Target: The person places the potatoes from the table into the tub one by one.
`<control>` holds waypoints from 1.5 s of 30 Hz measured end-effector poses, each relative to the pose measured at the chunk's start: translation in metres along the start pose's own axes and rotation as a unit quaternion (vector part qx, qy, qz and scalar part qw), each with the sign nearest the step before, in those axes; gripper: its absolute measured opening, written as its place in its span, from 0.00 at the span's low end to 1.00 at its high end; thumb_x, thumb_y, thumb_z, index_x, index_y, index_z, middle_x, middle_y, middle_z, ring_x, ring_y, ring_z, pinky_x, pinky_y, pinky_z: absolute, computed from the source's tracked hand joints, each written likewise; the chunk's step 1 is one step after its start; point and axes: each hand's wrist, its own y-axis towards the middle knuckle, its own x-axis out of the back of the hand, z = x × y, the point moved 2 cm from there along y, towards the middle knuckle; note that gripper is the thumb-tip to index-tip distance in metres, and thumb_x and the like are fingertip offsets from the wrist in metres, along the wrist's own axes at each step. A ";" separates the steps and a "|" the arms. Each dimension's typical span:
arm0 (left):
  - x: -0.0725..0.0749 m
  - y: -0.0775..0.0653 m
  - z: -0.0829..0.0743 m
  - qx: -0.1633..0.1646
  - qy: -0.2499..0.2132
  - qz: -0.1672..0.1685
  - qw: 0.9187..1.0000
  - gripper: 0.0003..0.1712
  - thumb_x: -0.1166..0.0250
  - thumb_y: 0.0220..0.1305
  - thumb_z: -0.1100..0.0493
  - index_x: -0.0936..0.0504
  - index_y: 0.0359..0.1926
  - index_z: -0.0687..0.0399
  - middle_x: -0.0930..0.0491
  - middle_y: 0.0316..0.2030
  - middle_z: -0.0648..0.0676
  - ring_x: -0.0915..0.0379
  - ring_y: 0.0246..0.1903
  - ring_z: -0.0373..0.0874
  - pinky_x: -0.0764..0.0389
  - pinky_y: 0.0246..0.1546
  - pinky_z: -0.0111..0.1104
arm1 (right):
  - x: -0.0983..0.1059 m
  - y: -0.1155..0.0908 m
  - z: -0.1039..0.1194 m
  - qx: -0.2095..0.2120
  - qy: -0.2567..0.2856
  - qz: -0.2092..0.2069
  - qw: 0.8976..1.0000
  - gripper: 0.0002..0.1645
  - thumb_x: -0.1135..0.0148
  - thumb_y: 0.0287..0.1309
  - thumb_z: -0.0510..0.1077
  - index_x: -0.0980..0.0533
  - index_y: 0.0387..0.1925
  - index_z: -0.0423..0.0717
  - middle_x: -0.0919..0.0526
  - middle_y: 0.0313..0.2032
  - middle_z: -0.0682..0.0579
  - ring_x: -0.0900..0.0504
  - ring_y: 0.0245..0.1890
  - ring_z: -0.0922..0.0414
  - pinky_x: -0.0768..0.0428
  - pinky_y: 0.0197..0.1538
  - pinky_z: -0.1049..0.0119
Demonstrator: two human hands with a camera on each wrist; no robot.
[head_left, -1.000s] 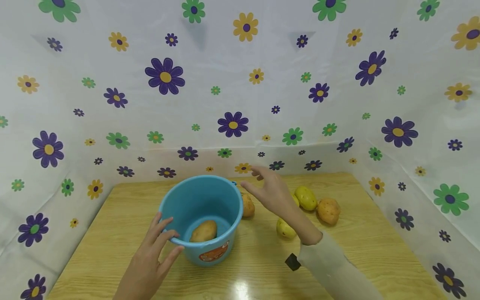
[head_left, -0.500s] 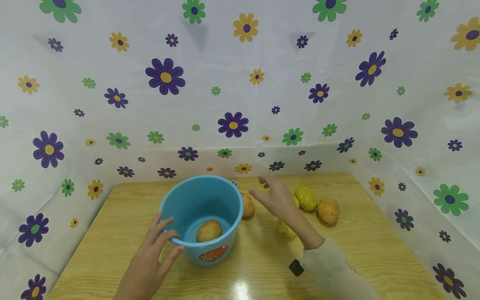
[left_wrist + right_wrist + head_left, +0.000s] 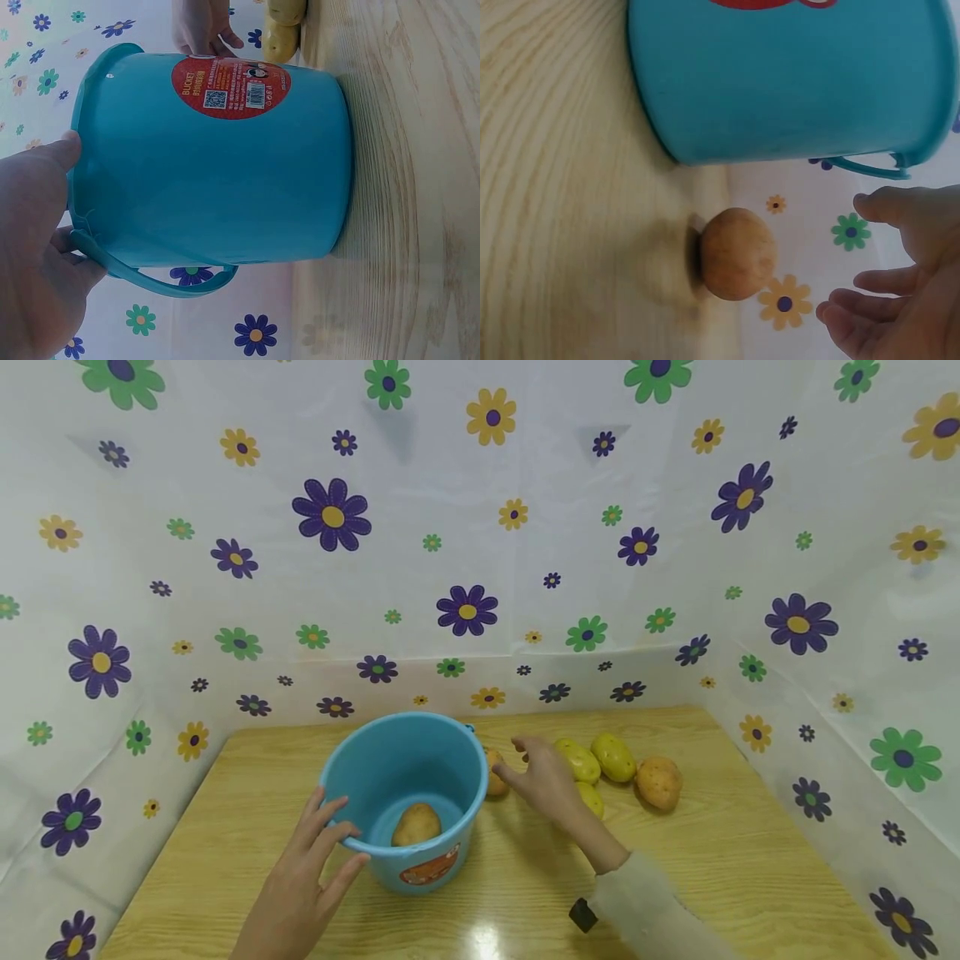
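Observation:
A blue plastic bucket (image 3: 397,760) with a red label stands upright on the table, and a brown potato (image 3: 417,825) lies on its bottom. My left hand (image 3: 300,868) grips the bucket's near left rim, fingers over the edge and thumb outside, as the left wrist view also shows. To the right of the bucket, my right hand (image 3: 551,785) hovers with relaxed, spread fingers and holds nothing. Below and beyond its fingertips sits another brown potato (image 3: 739,253), apart from the hand; in the head view the bucket and hand partly hide that potato.
Right of my right hand lie several yellow-green oval pieces of produce (image 3: 613,757) and a further brown potato (image 3: 659,783). A flower-patterned white sheet (image 3: 465,527) hangs behind and along both sides of the wooden table (image 3: 750,868). The bucket's handle (image 3: 172,285) hangs down its side.
My right hand has drawn back from beside the bucket's rim, then lowered toward the potato next to the bucket. The potato inside the bucket has rolled slightly right. My left hand stays put.

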 end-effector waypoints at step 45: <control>-0.002 -0.002 0.002 -0.013 -0.002 -0.014 1.000 0.17 0.24 0.63 0.58 0.21 0.49 0.48 0.30 0.69 0.58 0.49 0.76 0.67 0.24 0.55 0.67 | -0.064 0.005 -0.028 -0.096 -0.008 0.002 0.995 0.38 0.21 0.56 0.51 0.24 0.54 0.25 0.18 0.44 0.36 0.18 0.43 0.45 0.14 0.46 0.49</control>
